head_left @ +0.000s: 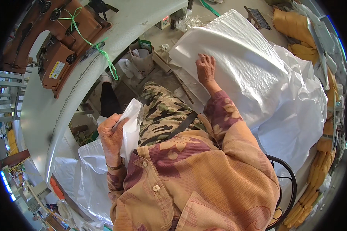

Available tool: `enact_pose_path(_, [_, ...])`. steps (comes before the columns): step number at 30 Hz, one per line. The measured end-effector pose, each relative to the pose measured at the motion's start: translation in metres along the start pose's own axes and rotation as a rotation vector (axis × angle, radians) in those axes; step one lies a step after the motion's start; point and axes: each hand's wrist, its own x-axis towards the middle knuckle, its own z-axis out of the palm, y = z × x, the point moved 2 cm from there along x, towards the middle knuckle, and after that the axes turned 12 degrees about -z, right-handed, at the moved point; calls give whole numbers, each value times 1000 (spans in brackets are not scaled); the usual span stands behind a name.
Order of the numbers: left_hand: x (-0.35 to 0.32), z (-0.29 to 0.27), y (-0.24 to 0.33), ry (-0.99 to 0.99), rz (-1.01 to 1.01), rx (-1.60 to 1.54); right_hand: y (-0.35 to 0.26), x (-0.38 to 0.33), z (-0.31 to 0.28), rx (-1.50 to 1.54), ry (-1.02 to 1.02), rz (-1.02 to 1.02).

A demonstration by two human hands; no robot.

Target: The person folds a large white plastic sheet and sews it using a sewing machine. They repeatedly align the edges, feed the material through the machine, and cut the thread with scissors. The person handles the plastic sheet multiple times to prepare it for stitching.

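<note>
My left hand [111, 135] is closed on the folded edge of a white plastic-like sheet [131, 129], just left of my lap. A small dark edge shows at its thumb; I cannot make out what it is. White sheeting [92, 161] also hangs below and behind that wrist. My right hand [206, 70] rests on a pile of shiny white sheets [239, 50] to my right, its fingers slightly bent and apart. The fingers lie on top of the upper sheet without visibly gripping it.
A brown sewing machine [61, 57] with green string [108, 57] stands on the curved grey table [81, 82] at my left. Beyond my knees is a bin [142, 61] with scraps. Yellow bundles [295, 29] line the right side. A black chair frame [291, 181] curves beside me.
</note>
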Motion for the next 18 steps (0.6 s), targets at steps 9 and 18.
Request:
enact_pose_path(9, [0,-15,0,-6,19,-88,130,20,-153,1474,622,777])
enact_pose_path(18, [-1,-4,9,-76,17,-129,118,-29,-182,1270,585,774])
